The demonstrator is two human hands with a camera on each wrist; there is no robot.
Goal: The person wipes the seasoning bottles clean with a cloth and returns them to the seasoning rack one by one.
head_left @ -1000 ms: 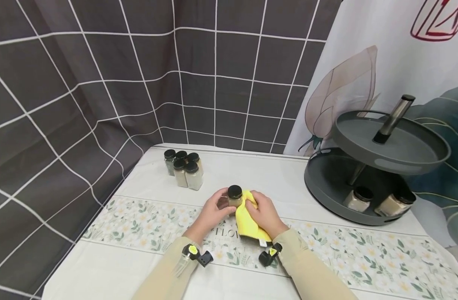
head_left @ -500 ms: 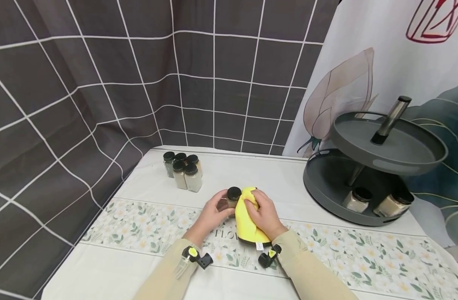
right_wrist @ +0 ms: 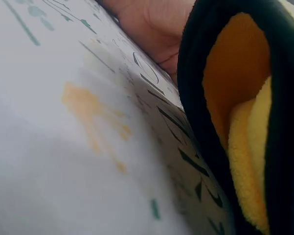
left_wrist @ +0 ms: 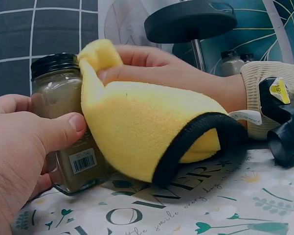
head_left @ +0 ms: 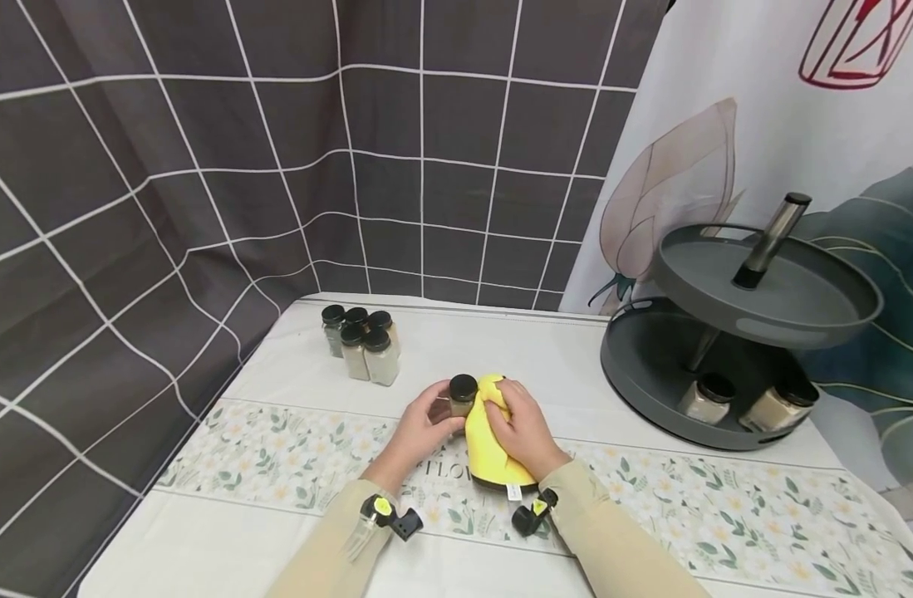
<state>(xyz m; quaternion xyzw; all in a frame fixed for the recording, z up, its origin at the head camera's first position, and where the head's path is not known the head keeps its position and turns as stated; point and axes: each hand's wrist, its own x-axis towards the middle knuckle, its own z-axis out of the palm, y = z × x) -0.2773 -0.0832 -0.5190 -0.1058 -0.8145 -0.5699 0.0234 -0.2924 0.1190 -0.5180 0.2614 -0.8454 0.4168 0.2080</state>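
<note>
My left hand (head_left: pixel 419 428) grips a square glass spice jar (left_wrist: pixel 63 112) with a black lid, thumb across its front above a barcode label. The jar stands nearly upright, its base close over the patterned cloth. My right hand (head_left: pixel 523 423) holds a bunched yellow cloth (left_wrist: pixel 142 127) with a dark hem and a white tag, pressing it against the jar's right side. In the right wrist view the folded cloth (right_wrist: pixel 249 147) fills the right side, and part of the left hand (right_wrist: pixel 156 24) shows behind it; the jar is hidden there.
Several black-lidded jars (head_left: pixel 359 345) stand in a cluster at the back left. To the right is a grey two-tier round rack (head_left: pixel 770 307) with a metal post; two jars (head_left: pixel 706 399) sit on its lower tier. A floral strip (head_left: pixel 277 448) crosses the white tablecloth.
The yellow cloth has shifted up along the jar, and its lower part now hangs fuller and more spread. The left hand keeps its hold on the jar. The head view has turned slightly.
</note>
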